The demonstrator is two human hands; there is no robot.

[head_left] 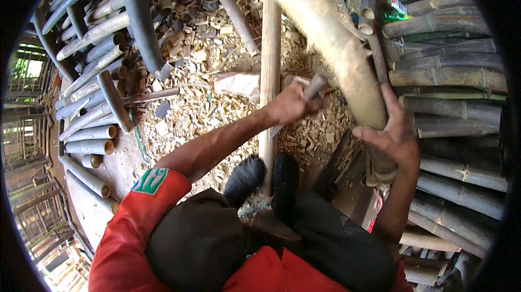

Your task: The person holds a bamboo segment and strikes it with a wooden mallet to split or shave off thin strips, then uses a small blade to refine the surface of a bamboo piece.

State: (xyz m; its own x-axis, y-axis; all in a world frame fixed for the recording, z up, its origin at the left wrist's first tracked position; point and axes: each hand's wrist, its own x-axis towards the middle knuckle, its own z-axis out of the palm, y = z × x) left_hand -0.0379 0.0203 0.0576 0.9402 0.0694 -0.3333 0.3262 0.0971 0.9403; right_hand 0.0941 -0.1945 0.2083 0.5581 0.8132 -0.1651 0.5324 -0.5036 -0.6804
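Observation:
My left hand (290, 105) is closed around a knife-like cutting tool (313, 85), whose grey end sticks out above the fist beside a thick pale bamboo piece (331, 42). That piece is stripped, blurred and slanted from top centre down to my right hand (393, 135), which grips its lower end with fingers spread over it. A long straight bamboo pole (269, 64) lies on the ground under my two black boots (247, 175).
Dark green bamboo poles are stacked at the right (450, 78) and at the upper left (103, 31). Pale wood chips (201, 102) cover the ground. A mallet-like tool (115, 101), a flat pale block (237, 83) and a green bottle (393, 17) lie nearby.

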